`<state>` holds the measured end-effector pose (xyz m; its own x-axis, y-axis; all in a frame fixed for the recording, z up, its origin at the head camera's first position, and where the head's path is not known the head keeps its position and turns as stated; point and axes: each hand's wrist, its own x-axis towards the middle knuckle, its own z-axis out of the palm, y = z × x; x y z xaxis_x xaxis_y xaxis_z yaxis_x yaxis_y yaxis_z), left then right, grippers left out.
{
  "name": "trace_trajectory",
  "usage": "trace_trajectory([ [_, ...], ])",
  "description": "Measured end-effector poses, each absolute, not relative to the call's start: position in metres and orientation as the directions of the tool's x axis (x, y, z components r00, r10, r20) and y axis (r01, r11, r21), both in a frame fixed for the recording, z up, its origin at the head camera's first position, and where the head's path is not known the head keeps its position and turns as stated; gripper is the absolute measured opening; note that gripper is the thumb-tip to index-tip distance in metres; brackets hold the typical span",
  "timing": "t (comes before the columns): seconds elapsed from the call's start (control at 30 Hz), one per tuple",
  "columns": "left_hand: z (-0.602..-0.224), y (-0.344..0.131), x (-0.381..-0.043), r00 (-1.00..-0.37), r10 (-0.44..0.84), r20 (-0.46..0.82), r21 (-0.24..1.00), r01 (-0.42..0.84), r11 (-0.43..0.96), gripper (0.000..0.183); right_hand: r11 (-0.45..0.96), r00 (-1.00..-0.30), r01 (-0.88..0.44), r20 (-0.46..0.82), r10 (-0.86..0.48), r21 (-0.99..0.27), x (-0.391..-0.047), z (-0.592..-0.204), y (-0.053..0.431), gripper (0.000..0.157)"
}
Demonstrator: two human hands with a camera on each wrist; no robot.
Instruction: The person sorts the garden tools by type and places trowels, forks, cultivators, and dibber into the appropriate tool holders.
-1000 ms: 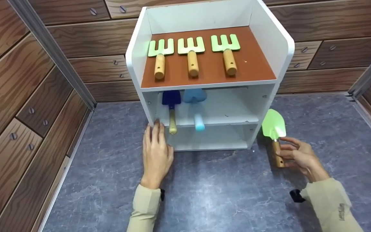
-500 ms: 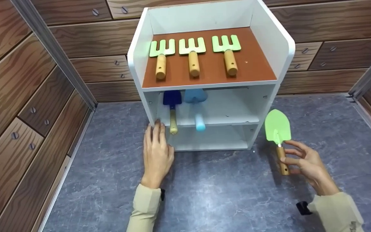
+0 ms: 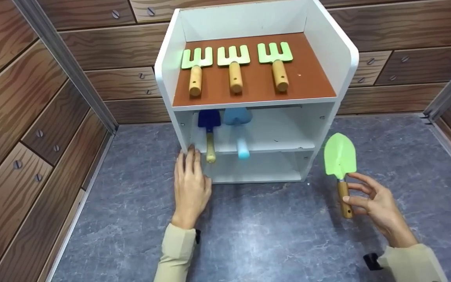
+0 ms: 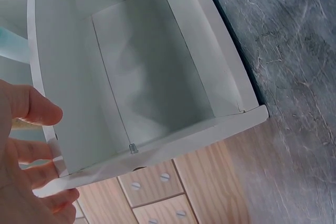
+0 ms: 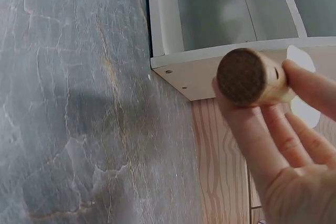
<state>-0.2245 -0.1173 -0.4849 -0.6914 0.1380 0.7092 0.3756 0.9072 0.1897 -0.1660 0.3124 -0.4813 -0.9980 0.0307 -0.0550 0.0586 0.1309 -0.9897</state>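
My right hand point(image 3: 380, 205) pinches the wooden handle of a green garden trowel point(image 3: 340, 154), held right of the white shelf unit point(image 3: 325, 113) with its blade pointing away from me. In the right wrist view the handle's round end faces the camera, between thumb and fingers. My left hand point(image 3: 190, 188) touches the unit's left front edge, fingers straight; the left wrist view has those fingers point(image 4: 42, 174) at the shelf board's corner. Close by on the middle shelf lie a dark blue spade point(image 3: 209, 121) with a yellowish handle and a light blue trowel point(image 3: 238, 116).
On the brown top shelf lie three green hand forks point(image 3: 197, 58) with wooden handles. Wood-patterned panels point(image 3: 390, 23) stand behind and at both sides. The unit stands on a grey marbled floor point(image 3: 264, 235).
My right hand has moved right and toward me with the green trowel, drawing it away from the shelf unit's side. The left hand has stayed in place.
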Motion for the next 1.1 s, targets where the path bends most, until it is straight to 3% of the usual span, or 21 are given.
trace_trajectory([
  [0.17, -0.485, -0.117, -0.225, -0.681, 0.140, 0.718, 0.185, 0.381, 0.906, 0.063, 0.032, -1.000, -0.016, 0.016, 0.010, -0.999, -0.162, -0.483, 0.310, 0.057],
  [0.43, -0.485, -0.118, -0.225, -0.683, 0.138, 0.717, 0.184, 0.377, 0.908, 0.063, 0.018, -0.995, -0.088, 0.087, -0.041, -0.996, -0.164, -0.481, 0.305, 0.062],
  [0.63, -0.486, -0.118, -0.225, -0.685, 0.136, 0.716, 0.190, 0.378, 0.906, 0.065, 0.072, -0.986, -0.155, 0.150, -0.073, -0.985, -0.168, -0.478, 0.296, 0.063],
  [1.1, -0.485, -0.117, -0.225, -0.691, 0.137, 0.709, 0.188, 0.373, 0.909, 0.063, 0.164, -0.982, -0.149, 0.126, -0.144, -0.975, -0.182, -0.459, 0.271, 0.063],
])
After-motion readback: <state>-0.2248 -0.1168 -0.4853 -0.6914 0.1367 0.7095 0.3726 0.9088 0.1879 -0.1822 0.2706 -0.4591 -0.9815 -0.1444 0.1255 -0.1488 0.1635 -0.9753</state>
